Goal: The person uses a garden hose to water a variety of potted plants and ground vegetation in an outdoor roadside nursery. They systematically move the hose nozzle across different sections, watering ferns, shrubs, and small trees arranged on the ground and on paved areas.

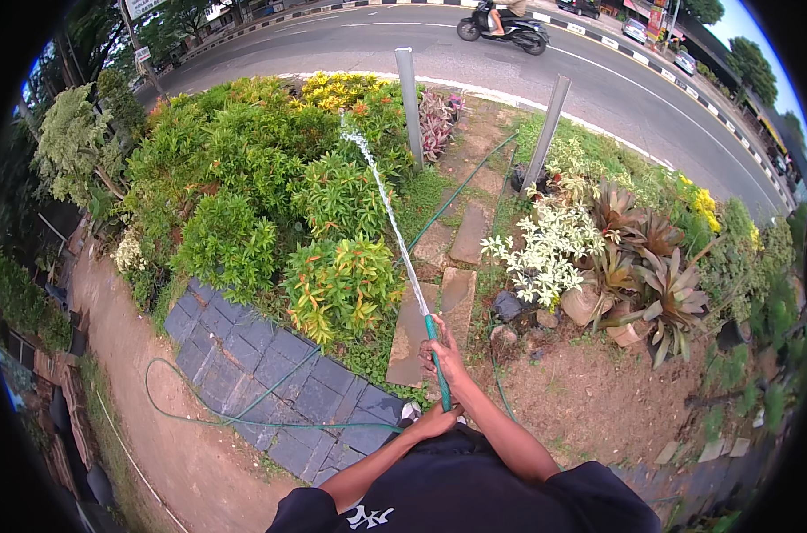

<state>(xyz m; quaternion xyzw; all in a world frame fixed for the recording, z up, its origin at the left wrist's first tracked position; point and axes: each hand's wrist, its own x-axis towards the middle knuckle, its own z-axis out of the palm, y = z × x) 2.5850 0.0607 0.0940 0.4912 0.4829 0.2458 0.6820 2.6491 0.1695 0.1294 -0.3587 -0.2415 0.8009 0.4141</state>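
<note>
My right hand [443,356] is closed around a green garden hose [438,373] close to its open end. Lower down, near my waist, my left hand [438,422] grips the same hose. A jet of water [394,223] leaves the hose end and arcs forward and to the left, over leafy green shrubs [243,160] towards yellow-leaved plants [340,90]. A bush with orange-tipped leaves [342,283] stands just left of the jet.
Two metal posts [410,106] [546,133] flank a stone-slab path [471,233], crossed by more hose. Dark paving [277,380] with a hose loop lies left. Potted bromeliads [673,293] stand right. A person rides a motorcycle [503,30] on the road [390,40] beyond.
</note>
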